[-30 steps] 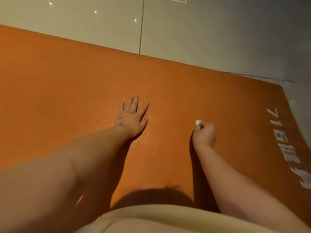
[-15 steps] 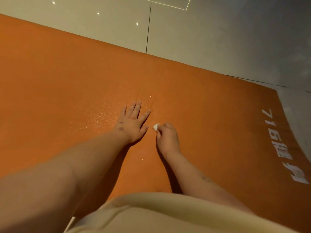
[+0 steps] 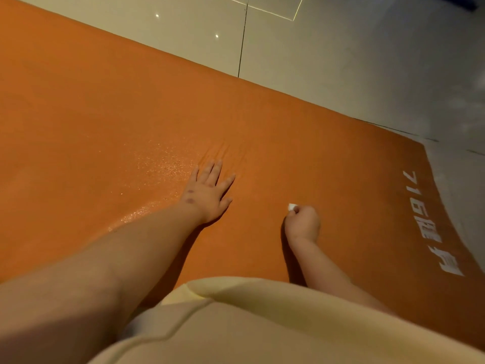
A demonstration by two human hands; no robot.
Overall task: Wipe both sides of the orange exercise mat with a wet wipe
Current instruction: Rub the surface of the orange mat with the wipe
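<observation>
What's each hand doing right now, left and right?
Left hand: open, fingers spread, pressed flat on the orange mat.
Right hand: closed, gripping the white wet wipe against the mat.

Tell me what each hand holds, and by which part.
Right hand grips the white wet wipe, bunched in its fist, one end showing. Left hand holds nothing, flat on the orange mat.
</observation>
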